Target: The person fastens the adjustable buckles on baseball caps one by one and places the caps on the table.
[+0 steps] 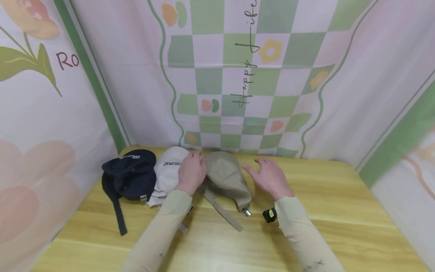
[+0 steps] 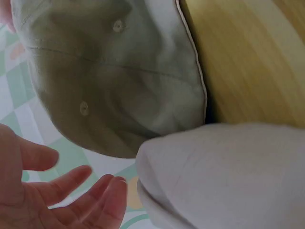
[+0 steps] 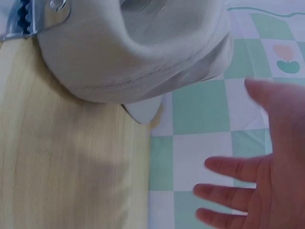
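The left hand [image 1: 192, 172] covers part of the white cap [image 1: 167, 175], and the left sleeve [image 1: 161, 224] hides some of that cap's strap [image 1: 183, 229]. Both wrist views crop the khaki cap [image 1: 222, 170] at the top — the right wrist view also cuts off the right hand [image 3: 283, 160].

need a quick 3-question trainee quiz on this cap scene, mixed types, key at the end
1. True or false: the right hand holds nothing.
2. Fill in: the white cap lies between the dark cap and the ____.
3. Which is nearer the dark cap?
A) right hand
B) left hand

Key: 1 true; 2 khaki cap; 3 B.
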Action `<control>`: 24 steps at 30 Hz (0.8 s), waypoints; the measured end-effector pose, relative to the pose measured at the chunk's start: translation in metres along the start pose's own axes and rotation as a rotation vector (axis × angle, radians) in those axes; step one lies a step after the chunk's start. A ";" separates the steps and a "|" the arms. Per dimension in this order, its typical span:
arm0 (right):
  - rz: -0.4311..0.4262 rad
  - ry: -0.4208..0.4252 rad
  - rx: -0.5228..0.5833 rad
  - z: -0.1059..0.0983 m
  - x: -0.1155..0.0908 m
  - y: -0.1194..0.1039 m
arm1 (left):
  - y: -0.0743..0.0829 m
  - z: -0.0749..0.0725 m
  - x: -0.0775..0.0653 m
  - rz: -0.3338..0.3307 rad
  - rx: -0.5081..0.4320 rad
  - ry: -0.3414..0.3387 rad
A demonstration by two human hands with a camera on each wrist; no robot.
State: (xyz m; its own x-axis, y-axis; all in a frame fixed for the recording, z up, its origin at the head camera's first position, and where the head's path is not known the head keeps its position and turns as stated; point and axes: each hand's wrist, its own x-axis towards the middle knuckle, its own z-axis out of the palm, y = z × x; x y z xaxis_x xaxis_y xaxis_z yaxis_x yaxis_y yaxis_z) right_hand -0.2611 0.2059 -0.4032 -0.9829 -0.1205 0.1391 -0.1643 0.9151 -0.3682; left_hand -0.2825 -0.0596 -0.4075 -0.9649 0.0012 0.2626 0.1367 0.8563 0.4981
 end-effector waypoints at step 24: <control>0.138 -0.244 0.032 0.007 -0.017 0.006 | -0.005 0.001 -0.028 -0.047 0.117 -0.189</control>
State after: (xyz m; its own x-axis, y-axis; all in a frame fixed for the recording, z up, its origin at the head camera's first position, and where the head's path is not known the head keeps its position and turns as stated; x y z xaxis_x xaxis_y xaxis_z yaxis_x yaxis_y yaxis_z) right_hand -0.2461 0.2109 -0.4146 -0.9864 -0.0884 -0.1385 -0.0263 0.9171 -0.3977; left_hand -0.2561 -0.0635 -0.4181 -0.9960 0.0476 0.0760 0.0744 0.9118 0.4038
